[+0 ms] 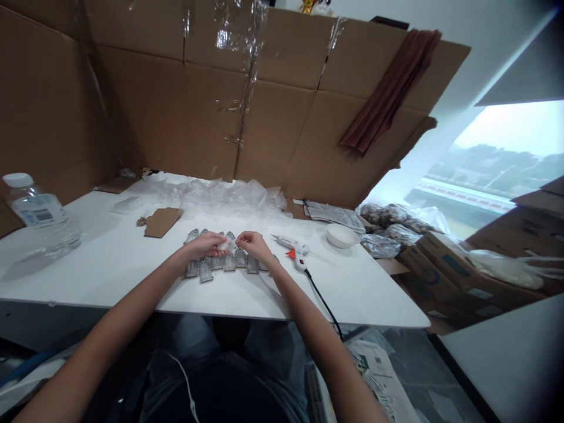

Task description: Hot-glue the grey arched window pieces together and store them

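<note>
Near the middle of the white table, my left hand (206, 245) has its fingers closed on a small whitish piece (225, 245). My right hand (253, 244) is just to the right of it, thumb and fingertips pinched together at the piece's edge; what they hold is too small to make out. Several small grey, clear-centred parts (205, 269) lie in rows beneath and around both hands. Right of my right hand rests a white glue gun (300, 258) with an orange trigger and a black cord. A white bowl (342, 235) stands beyond it.
Crumpled clear plastic bags (229, 197) lie along the back, before a tall cardboard wall (176, 106). A water bottle (42, 214) stands at the left, near a torn cardboard piece (162, 222). Cardboard boxes (458, 276) and bagged items are right of the table.
</note>
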The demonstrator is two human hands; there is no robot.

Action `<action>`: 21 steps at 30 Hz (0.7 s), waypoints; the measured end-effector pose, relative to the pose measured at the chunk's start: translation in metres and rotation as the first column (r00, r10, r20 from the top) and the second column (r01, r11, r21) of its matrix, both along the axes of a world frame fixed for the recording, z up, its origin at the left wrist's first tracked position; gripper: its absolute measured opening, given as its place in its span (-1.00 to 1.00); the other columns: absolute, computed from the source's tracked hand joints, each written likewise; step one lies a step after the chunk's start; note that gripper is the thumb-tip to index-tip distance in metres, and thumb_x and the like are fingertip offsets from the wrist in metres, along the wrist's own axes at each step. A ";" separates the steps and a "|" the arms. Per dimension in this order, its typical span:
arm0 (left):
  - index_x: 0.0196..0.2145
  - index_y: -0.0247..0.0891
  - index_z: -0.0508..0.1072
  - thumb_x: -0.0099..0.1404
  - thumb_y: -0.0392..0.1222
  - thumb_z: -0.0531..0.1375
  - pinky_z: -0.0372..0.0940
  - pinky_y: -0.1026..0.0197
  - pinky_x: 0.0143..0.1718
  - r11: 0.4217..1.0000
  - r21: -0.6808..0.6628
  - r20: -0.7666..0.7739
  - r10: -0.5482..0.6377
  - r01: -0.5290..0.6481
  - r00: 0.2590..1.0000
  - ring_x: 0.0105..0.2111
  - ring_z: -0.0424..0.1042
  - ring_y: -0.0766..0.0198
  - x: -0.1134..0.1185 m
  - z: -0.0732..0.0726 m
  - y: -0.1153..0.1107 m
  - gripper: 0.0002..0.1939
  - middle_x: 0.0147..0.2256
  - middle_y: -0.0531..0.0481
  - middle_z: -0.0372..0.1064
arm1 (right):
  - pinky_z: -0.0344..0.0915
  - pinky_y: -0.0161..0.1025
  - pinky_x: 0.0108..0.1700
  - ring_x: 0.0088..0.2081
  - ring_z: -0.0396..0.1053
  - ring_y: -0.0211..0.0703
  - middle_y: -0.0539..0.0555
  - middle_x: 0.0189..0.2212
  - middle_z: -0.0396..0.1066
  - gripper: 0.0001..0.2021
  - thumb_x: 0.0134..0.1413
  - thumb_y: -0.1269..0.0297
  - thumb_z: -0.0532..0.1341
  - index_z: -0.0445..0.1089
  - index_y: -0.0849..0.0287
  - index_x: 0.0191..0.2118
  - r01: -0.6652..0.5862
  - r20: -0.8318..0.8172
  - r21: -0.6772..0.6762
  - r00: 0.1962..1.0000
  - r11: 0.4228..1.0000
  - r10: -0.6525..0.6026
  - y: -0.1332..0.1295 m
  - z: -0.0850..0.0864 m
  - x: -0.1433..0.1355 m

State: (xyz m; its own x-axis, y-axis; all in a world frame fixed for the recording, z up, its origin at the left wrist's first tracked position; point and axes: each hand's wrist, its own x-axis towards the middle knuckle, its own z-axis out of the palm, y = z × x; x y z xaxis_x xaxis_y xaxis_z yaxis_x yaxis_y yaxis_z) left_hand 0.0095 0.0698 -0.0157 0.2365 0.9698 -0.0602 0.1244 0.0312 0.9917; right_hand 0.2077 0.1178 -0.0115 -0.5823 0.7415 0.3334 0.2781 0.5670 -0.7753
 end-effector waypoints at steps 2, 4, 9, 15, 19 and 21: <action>-0.31 -0.38 0.40 0.13 0.07 0.22 0.20 0.37 -0.54 0.996 0.013 0.002 0.084 -0.084 0.996 -0.60 0.29 0.44 -0.005 -0.001 0.005 -0.60 -0.44 -0.09 0.43 | 0.11 -0.39 -0.41 -0.47 0.21 -0.35 0.05 -0.45 0.34 -0.76 0.01 0.23 0.09 0.38 0.31 -0.35 -0.047 0.037 -0.010 0.998 0.999 0.047 0.000 0.002 0.001; -0.40 -0.38 0.35 0.13 0.05 0.22 0.08 0.40 -0.63 0.984 0.042 0.001 0.172 -0.172 0.985 -0.66 0.23 0.48 -0.010 -0.003 0.009 -0.63 -0.49 -0.06 0.42 | 0.11 -0.40 -0.41 -0.47 0.20 -0.36 0.04 -0.47 0.34 -0.79 -0.01 0.27 0.09 0.39 0.31 -0.37 -0.120 0.090 -0.010 0.989 0.993 0.121 0.000 0.001 0.003; -0.47 -0.38 0.28 0.12 0.03 0.23 -0.03 0.41 -0.68 0.948 0.105 0.016 0.299 -0.299 0.954 -0.70 0.19 0.49 -0.015 -0.004 0.016 -0.63 -0.55 -0.02 0.39 | 0.08 -0.39 -0.40 -0.48 0.19 -0.36 0.00 -0.52 0.34 -0.86 -0.07 0.36 0.13 0.42 0.27 -0.44 -0.215 0.238 0.072 0.952 0.974 0.193 0.003 -0.006 0.001; -0.49 -0.39 0.30 0.03 0.08 0.29 0.04 0.41 -0.66 0.959 0.140 0.002 0.248 -0.246 0.969 -0.66 0.25 0.47 -0.012 0.000 0.010 -0.57 -0.54 -0.05 0.41 | 0.07 -0.36 -0.33 -0.41 0.19 -0.33 0.02 -0.40 0.36 -0.84 -0.13 0.31 0.22 0.47 0.21 -0.36 -0.086 0.233 0.255 0.972 0.963 0.025 0.005 -0.014 -0.008; -0.44 -0.41 0.35 0.02 0.11 0.29 0.07 0.40 -0.63 0.976 0.143 -0.014 0.166 -0.163 0.986 -0.63 0.29 0.44 -0.013 0.001 0.006 -0.54 -0.49 -0.09 0.44 | 0.14 -0.36 -0.33 -0.43 0.23 -0.34 0.03 -0.35 0.38 -0.72 0.00 0.14 0.19 0.45 0.22 -0.24 0.003 0.061 0.147 0.998 0.989 -0.013 0.007 -0.013 -0.016; -0.43 -0.40 0.35 0.01 0.13 0.29 0.07 0.40 -0.64 0.982 0.134 -0.011 0.132 -0.130 0.991 -0.62 0.31 0.43 -0.014 0.003 0.005 -0.53 -0.47 -0.10 0.45 | 0.18 -0.37 -0.34 -0.42 0.27 -0.34 0.05 -0.33 0.40 -0.68 0.00 0.08 0.19 0.43 0.25 -0.25 -0.001 -0.049 0.028 0.999 1.000 0.002 0.010 -0.012 -0.021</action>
State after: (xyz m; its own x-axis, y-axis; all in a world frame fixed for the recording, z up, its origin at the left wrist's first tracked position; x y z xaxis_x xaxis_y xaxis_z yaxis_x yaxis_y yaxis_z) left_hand -0.0048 0.0748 -0.0131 0.1068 0.9920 0.0680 0.1477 -0.0834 0.9855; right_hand 0.1862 0.1275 -0.0235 -0.5657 0.7305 0.3825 0.2392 0.5893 -0.7717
